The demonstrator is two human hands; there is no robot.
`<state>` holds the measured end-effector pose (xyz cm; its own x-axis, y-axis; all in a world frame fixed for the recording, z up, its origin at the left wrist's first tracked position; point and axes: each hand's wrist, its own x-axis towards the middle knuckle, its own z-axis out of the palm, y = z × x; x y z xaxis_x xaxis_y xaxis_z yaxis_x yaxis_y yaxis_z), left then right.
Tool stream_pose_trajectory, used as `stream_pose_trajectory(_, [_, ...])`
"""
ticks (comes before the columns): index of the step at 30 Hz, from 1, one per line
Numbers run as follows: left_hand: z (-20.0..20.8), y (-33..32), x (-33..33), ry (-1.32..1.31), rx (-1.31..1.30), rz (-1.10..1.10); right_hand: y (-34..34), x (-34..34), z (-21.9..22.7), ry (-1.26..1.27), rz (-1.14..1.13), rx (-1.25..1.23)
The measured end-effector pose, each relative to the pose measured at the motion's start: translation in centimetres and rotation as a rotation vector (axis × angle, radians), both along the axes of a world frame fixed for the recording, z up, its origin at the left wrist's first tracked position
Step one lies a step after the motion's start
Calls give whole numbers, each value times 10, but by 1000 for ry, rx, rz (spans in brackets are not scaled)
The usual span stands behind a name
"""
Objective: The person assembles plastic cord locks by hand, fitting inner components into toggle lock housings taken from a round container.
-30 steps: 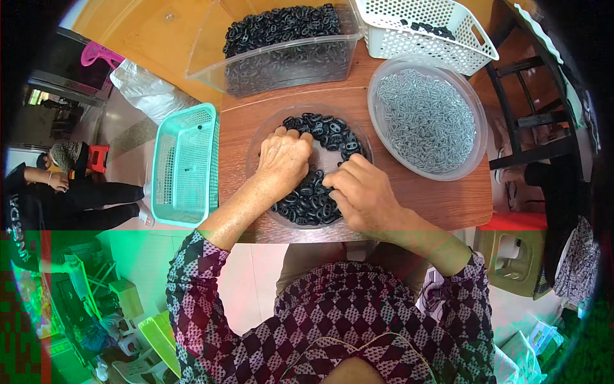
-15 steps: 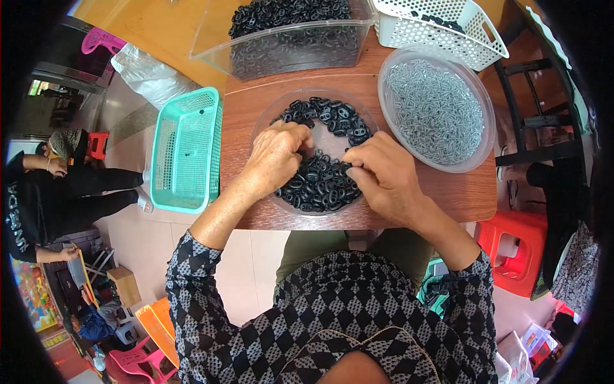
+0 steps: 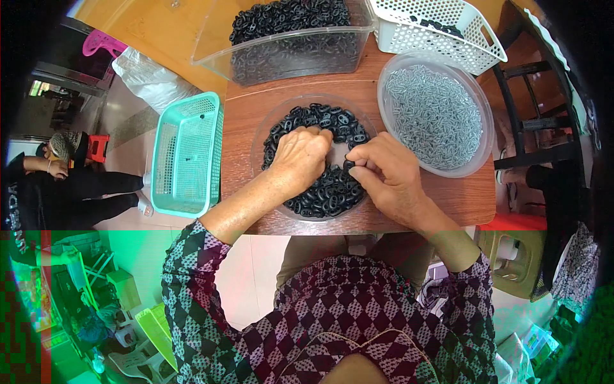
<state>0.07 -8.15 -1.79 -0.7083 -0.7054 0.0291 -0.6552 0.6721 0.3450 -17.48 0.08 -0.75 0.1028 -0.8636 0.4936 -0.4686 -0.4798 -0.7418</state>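
Note:
A round clear tub (image 3: 259,121) on the wooden table holds many small black oval pieces (image 3: 329,192), several showing two holes. My left hand (image 3: 300,159) lies over the middle of the tub, its fingers curled down among the pieces. Whatever its fingertips hold is hidden behind the knuckles. At the tub's right side, my right hand (image 3: 387,169) pinches one small black piece (image 3: 348,164) between thumb and forefinger. A patch of bare tub bottom shows between the two hands.
Silvery small rods fill an oval clear tub (image 3: 382,105) at the right. Behind stand a clear bin (image 3: 211,54) of black pieces and a white perforated basket (image 3: 492,57). A turquoise basket (image 3: 217,153) is left of the table. Colour distortion covers the picture's lower part.
My left hand has shifted right, toward the middle of the tub, uncovering pieces at its left side. A black piece now shows at my right fingertips. The whole view has slid slightly.

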Motion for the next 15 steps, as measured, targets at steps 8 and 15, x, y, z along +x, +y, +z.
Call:
stream_pose_trajectory(8, [-10, 4, 4, -33, 55, 9, -2, -2, -3, 22, 0, -2])
stream_pose_trajectory(15, [-8, 4, 4, 92, 73, -28, -2, -1, -4, 30, -7, 0])
